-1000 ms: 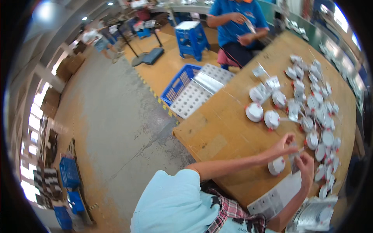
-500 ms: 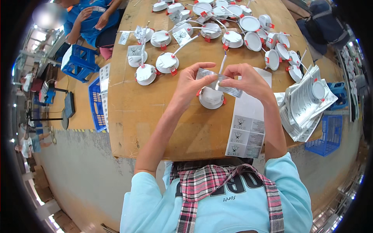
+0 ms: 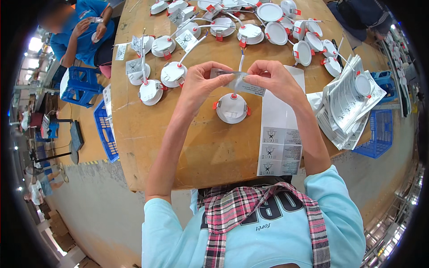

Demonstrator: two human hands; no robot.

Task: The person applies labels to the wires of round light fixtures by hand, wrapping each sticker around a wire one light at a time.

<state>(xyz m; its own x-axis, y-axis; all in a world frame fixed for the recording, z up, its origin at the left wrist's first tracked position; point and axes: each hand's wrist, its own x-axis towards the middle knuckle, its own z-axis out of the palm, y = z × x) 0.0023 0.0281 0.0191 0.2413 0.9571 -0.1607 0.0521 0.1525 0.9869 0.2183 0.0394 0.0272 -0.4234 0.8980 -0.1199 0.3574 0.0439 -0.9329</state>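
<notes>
A silvery printed label (image 3: 253, 88) is stretched between my two hands, wrapped at its middle around the white cable (image 3: 241, 63) of a round downlight. My left hand (image 3: 200, 85) pinches its left end between thumb and fingers, and my right hand (image 3: 276, 81) pinches close to the cable, with the label's right part hanging below the fingers. Under the hands, the white downlight (image 3: 232, 110) lies on the table, red clips at its sides. Next to my right forearm lies a sheet of printed labels (image 3: 280, 129), its upper part bare white.
Several white downlights (image 3: 173, 74) with cables spread across the wooden table (image 3: 178, 147), some bearing labels. A stack of printed sheets (image 3: 342, 105) with a lamp on top stands right. Blue baskets (image 3: 376, 134) flank the table. A co-worker in blue (image 3: 87, 38) sits far left.
My hands and the label now sit higher along the cable, exposing more of the downlight. The head view has shifted a little. The co-worker's hands have moved slightly.
</notes>
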